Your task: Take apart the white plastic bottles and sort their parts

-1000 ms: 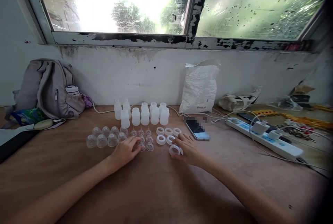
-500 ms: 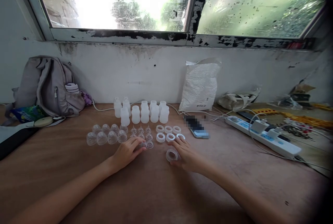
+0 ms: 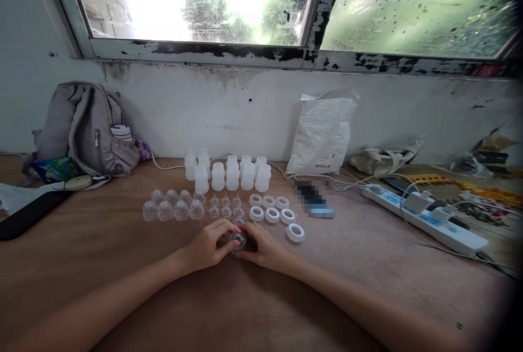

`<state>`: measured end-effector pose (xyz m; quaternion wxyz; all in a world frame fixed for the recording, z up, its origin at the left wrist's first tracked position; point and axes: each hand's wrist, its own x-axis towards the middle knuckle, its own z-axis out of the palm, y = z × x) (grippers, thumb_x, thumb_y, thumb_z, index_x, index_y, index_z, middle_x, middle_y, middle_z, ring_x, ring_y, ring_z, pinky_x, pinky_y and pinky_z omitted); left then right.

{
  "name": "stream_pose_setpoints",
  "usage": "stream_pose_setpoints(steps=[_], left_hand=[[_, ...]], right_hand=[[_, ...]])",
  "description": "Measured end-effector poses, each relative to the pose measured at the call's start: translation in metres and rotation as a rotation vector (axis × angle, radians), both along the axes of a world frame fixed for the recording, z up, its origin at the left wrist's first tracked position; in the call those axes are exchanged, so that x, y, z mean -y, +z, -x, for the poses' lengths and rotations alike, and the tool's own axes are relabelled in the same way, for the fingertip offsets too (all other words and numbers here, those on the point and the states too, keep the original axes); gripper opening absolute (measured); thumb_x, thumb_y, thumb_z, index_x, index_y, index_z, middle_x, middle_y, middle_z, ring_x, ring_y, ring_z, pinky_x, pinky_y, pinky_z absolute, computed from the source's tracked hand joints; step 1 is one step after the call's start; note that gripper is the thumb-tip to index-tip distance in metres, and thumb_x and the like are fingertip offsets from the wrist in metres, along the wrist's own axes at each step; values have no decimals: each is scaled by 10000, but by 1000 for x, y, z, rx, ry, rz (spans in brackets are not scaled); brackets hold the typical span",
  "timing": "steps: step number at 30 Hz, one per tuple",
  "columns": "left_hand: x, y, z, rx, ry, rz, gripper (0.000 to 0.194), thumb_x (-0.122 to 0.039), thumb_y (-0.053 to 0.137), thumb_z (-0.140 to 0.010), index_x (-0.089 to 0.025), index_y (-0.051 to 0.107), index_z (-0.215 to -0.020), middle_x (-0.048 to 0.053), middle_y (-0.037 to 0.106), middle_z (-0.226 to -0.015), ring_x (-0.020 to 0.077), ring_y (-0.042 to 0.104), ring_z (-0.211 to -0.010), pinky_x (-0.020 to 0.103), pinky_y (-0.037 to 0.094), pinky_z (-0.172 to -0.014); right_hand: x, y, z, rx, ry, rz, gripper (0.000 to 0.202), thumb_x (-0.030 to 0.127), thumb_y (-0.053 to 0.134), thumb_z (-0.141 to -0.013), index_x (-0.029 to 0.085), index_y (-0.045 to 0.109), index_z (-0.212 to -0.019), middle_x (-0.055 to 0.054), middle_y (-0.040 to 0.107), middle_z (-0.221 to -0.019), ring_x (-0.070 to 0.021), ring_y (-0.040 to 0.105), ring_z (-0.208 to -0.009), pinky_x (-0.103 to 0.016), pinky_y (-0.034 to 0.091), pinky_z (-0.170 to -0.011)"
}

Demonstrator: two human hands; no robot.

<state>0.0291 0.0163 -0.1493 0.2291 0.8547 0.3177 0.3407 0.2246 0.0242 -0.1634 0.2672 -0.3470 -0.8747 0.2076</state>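
Between my two hands, just above the table's middle, is a clear bottle teat (image 3: pixel 237 241). My left hand (image 3: pixel 210 243) pinches it from the left with thumb and fingers. From the right, the curled thumb and fingers of my right hand (image 3: pixel 261 246) close on its other side. Right behind the fingers stand rows of further clear teats (image 3: pixel 226 211), one partly hidden. White screw rings (image 3: pixel 272 215) lie in rows to the right, with one separate ring (image 3: pixel 295 233) nearer to me. Clear domed caps (image 3: pixel 165 211) form rows at the left.
Several milky bottles (image 3: pixel 232 176) stand behind the teats. A phone (image 3: pixel 312 199) lies right of the rings, and a power strip (image 3: pixel 425 218) with cables lies farther right. A white bag (image 3: pixel 321 134) leans on the wall. A backpack (image 3: pixel 81 128) sits at the far left.
My right hand has let go of a ring, which now lies farther right, and has moved left to the teat. My left hand has drawn that teat nearer, away from its row.
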Motion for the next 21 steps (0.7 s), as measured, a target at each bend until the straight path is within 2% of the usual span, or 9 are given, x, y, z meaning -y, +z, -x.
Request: stream_pose_setpoints(steps=[5,8,12,15,18,21], left_hand=[[-1,1,-1,-13,7,7,211,-254,491,-791,-198,541,-988,61,573,-959,174,528,-907,307,418,-834],[-1,3,-2,36,42,28,207,-267,491,-791,-197,548,-978,59,577,-947,172,534,-879,304,429,-814],[-5,2,-2,203,133,210,196,-308,456,-818,-204,529,-967,40,582,-945,146,560,-833,284,461,-770],[-12,-7,-2,309,135,382,220,-327,527,-774,-191,528,-947,39,590,-926,149,571,-841,296,474,-779],[-17,-18,-3,350,119,487,288,-320,652,-664,-169,562,-893,43,602,-890,165,576,-842,318,480,-785],[-18,-24,-5,387,124,539,321,-323,695,-611,-164,580,-865,43,618,-857,165,589,-794,315,492,-745]], right_hand=[[2,2,0,5,-21,-9,405,308,646,-681,187,503,-1041,-65,562,-965,-207,506,-888,-349,421,-785],[3,5,0,-15,-52,4,374,326,660,-664,182,544,-989,-59,562,-912,-207,511,-865,-341,432,-762],[4,11,-2,-221,-194,79,331,335,604,-723,193,511,-1006,-41,561,-903,-167,537,-781,-297,457,-692],[4,12,-5,-429,-287,77,330,312,549,-773,207,454,-1071,-50,550,-970,-168,542,-851,-304,460,-747],[6,9,-6,-496,-256,8,391,272,534,-783,219,402,-1147,-66,531,-1030,-182,529,-928,-328,453,-804],[12,7,-4,-415,-178,-127,451,231,539,-768,225,376,-1189,-86,508,-1090,-208,509,-985,-362,439,-847]])
